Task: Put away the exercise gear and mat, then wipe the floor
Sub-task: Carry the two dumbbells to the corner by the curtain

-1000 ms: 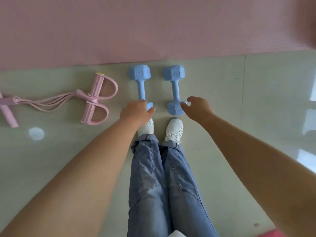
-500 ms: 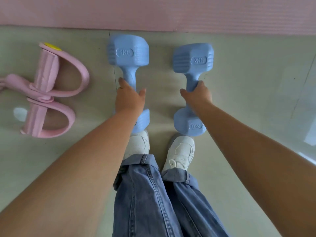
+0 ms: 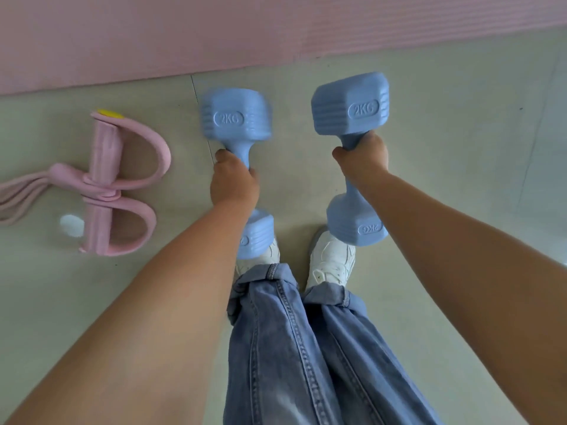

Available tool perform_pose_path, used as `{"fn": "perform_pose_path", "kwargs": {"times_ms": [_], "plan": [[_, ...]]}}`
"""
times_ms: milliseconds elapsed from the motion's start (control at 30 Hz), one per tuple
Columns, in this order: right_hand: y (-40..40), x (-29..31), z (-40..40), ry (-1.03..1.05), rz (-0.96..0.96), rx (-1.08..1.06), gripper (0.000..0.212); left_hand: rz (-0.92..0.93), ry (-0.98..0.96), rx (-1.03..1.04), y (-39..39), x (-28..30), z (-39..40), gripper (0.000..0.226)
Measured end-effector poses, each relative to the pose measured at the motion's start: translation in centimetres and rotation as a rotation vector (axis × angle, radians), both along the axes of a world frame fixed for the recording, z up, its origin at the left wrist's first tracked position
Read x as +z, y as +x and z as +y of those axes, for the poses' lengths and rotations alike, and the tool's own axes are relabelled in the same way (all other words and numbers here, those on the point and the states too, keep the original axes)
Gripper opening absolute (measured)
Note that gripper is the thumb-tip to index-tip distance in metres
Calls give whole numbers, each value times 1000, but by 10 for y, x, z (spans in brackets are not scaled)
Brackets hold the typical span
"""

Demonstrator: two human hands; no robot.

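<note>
Above pale floor (image 3: 429, 124), both hands, left (image 3: 234, 182) and right (image 3: 363, 162), each wrapped around a blue dumbbell's handle.

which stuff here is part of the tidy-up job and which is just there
Part of the job:
- left dumbbell, gripped by the left hand
- right dumbbell, gripped by the right hand
- pink pedal resistance band, lying on the floor
- pink mat, still spread flat
- floor, to be wiped

Just there:
- white shoes
- jeans

Pale glossy tiled floor (image 3: 445, 124) with thin seams.
</note>
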State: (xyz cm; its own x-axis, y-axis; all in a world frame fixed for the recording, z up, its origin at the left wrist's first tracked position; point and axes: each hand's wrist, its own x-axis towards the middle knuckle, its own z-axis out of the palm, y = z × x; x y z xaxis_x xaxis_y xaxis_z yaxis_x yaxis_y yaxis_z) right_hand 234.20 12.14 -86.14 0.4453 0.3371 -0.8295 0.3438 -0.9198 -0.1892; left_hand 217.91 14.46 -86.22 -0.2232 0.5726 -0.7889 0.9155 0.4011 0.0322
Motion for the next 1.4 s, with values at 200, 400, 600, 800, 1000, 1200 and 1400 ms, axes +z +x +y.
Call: {"fn": "perform_pose_path", "kwargs": {"times_ms": [200, 400, 600, 800, 1000, 1200, 1400], "plan": [[16, 92, -22, -25, 39, 51, 37, -10, -59, -127, 15, 92, -16, 40], [36, 205, -57, -46, 83, -43, 35, -9, -97, -251, 42, 207, -30, 40], [62, 309, -112, -63, 89, -184, 35, -25, -95, -430, 83, 313, -48, 39], [94, 392, -169, -81, 60, -328, 28, -66, -67, -684, 139, 396, -65, 39], [146, 446, -218, -26, 48, -469, 35, -71, -32, -908, 221, 453, -88, 40], [235, 484, -288, 8, 33, -594, 36, -85, -51, -1089, 335, 503, -146, 42], [354, 523, -378, 45, 40, -741, 33, -98, -46, -1208, 475, 542, -219, 41]]}}
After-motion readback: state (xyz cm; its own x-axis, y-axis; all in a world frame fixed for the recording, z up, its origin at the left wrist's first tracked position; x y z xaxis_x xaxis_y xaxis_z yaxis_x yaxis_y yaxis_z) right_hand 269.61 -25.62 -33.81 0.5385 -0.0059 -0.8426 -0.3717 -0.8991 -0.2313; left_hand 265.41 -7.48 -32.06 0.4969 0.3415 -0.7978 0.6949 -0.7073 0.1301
